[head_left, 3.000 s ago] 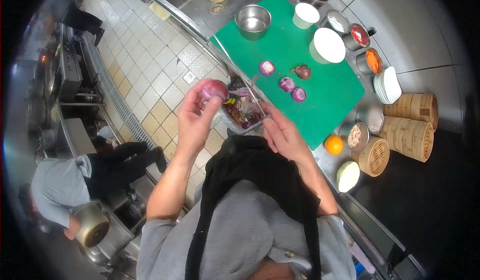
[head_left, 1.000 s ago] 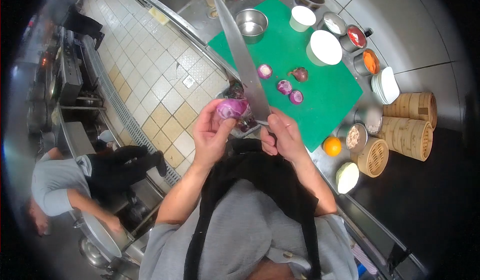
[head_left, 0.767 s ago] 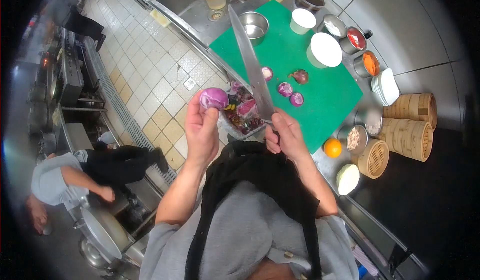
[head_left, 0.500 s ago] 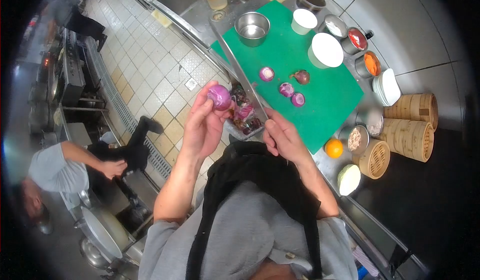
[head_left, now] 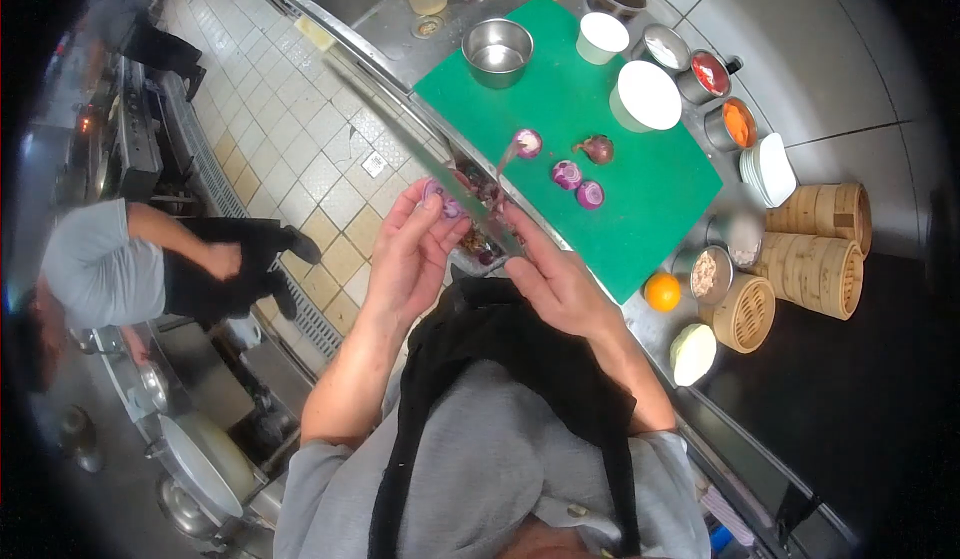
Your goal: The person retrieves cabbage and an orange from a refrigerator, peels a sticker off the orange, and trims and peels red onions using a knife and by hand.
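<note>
My left hand (head_left: 405,249) holds a purple onion (head_left: 442,199), its fingers curled around it. The handle of a long kitchen knife (head_left: 400,139) is in my right hand (head_left: 560,284). Its blade, blurred, crosses in front of the onion and hides part of it. Below both hands, a bin (head_left: 470,266) holds dark onion skins and scraps. On the green cutting board (head_left: 640,204) lie three peeled purple onions (head_left: 567,174), beside one onion in brown skin (head_left: 597,149). A thin strip, perhaps skin, shows near the board's edge above my right hand.
A steel bowl (head_left: 497,54) and white containers (head_left: 645,96) stand on the board. Along the wall are steel pots of ingredients (head_left: 738,122), stacked white dishes (head_left: 768,171), bamboo steamers (head_left: 815,274) and an orange (head_left: 662,292). Behind, a co-worker (head_left: 110,269) stands at the stoves.
The knife blade has swung left and now crosses the onion. My right hand has moved slightly left and down. The co-worker at left has shifted upward in view.
</note>
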A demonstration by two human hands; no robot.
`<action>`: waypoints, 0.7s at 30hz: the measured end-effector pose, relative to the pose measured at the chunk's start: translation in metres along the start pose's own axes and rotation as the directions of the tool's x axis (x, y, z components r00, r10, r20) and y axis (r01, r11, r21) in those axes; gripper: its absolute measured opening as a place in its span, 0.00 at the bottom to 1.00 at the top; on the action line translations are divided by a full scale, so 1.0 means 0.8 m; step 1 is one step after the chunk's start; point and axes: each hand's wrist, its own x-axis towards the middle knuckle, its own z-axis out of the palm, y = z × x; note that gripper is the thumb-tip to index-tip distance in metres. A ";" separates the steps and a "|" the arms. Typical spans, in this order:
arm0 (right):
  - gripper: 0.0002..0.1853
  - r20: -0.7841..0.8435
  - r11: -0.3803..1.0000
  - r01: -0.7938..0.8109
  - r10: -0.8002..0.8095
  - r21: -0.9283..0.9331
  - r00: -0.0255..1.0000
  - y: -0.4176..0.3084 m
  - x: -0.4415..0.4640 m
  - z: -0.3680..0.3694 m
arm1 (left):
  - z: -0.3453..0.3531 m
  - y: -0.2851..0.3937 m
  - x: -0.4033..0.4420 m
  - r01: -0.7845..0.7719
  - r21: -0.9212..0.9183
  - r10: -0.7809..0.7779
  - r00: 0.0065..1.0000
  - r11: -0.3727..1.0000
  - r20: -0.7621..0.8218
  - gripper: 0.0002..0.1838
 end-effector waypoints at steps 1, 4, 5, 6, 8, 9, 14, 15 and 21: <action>0.33 0.020 0.999 0.007 -0.006 -0.053 1.000 -0.005 0.001 -0.001 | 0.002 -0.002 -0.001 0.002 0.017 -0.002 1.000 1.000 0.002 0.22; 0.34 -0.004 0.993 0.100 -0.101 -0.066 0.995 -0.005 0.005 0.004 | 0.017 -0.006 -0.010 -0.029 0.048 0.029 1.000 0.998 -0.002 0.23; 0.34 -0.006 0.993 0.097 -0.098 -0.066 0.995 -0.008 0.005 0.004 | 0.021 -0.008 -0.013 -0.064 0.061 0.064 0.998 0.996 -0.008 0.24; 0.34 0.028 0.994 0.065 -0.063 -0.087 0.998 -0.014 0.006 0.002 | 0.020 -0.010 -0.013 -0.061 0.061 0.061 0.998 0.996 -0.008 0.24; 0.34 0.062 0.994 0.034 -0.027 -0.109 0.998 -0.016 0.006 0.001 | 0.016 -0.013 -0.013 -0.056 0.071 0.057 0.998 0.996 -0.019 0.25; 0.34 0.063 0.993 0.033 -0.026 -0.113 0.998 -0.016 0.006 0.002 | 0.017 -0.013 -0.014 -0.057 0.071 0.058 0.998 0.996 -0.020 0.25; 0.35 0.081 0.989 0.026 -0.015 -0.143 0.997 -0.015 0.009 0.001 | 0.014 -0.022 -0.018 -0.117 0.167 0.125 0.992 0.979 -0.034 0.19; 0.35 0.064 0.989 0.039 -0.030 -0.143 0.997 -0.013 0.009 0.003 | 0.017 -0.023 -0.020 -0.116 0.167 0.124 0.992 0.979 -0.034 0.19; 0.36 0.023 0.998 0.016 -0.015 -0.062 1.000 -0.007 0.012 0.007 | 0.025 -0.022 -0.023 -0.130 0.180 0.133 0.991 0.975 -0.008 0.15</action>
